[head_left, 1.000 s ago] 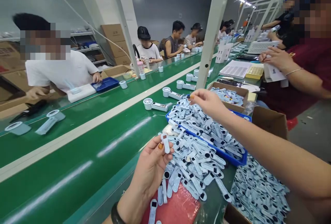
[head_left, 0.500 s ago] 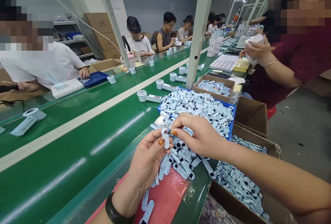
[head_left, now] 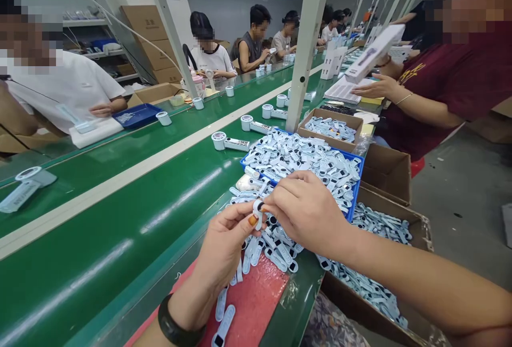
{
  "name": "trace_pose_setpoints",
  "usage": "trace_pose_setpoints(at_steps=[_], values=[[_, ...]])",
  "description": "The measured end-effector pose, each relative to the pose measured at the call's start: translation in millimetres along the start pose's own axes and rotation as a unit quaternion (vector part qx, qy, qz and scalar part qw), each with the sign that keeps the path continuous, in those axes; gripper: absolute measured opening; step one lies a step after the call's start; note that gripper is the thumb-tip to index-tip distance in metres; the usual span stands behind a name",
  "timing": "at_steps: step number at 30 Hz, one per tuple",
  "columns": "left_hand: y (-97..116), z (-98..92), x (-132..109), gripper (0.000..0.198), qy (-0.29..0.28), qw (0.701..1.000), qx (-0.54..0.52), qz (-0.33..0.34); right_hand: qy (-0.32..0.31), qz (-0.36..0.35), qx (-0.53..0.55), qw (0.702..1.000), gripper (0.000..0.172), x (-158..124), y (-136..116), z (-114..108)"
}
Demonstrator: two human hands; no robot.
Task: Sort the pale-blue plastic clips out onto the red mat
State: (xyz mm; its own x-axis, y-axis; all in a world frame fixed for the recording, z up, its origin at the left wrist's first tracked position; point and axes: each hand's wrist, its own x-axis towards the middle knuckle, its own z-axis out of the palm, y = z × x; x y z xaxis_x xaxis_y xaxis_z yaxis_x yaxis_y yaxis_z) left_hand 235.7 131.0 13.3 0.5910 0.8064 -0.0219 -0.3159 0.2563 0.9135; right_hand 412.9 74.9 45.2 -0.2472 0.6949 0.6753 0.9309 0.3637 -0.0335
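Observation:
My left hand, with a dark bangle at the wrist, pinches a small light-blue plastic piece between thumb and fingers. The piece has a rounded upper end with a dark spot on it. My right hand meets it there, fingertips closed at the dark spot; whether they hold a separate small black part I cannot tell. Under both hands spreads a heap of similar light-blue pieces, several with black squares or discs. More fill a blue tray just behind. A few lie on a pink mat.
A green conveyor runs along the left, carrying light-blue handheld devices. A white post rises behind the tray. Cardboard boxes of pieces stand at right. A co-worker in maroon holds a white box; others sit across.
My right hand has turned, its fingers curling more over the piece's upper end. The piece has tilted slightly. The co-worker at right has raised a long white box; the view has shifted slightly.

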Motion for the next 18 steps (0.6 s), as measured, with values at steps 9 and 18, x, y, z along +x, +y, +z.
trace_pose_setpoints(at_steps=[9,18], values=[[-2,5.8,-5,0.032,-0.043,0.997,-0.038,-0.058,0.024,0.155,0.219,0.963,0.019,-20,5,-16],[3,3.9,-14,0.048,-0.217,0.913,0.344,0.019,0.005,0.222,0.335,0.916,0.011,-88,-26,-6]])
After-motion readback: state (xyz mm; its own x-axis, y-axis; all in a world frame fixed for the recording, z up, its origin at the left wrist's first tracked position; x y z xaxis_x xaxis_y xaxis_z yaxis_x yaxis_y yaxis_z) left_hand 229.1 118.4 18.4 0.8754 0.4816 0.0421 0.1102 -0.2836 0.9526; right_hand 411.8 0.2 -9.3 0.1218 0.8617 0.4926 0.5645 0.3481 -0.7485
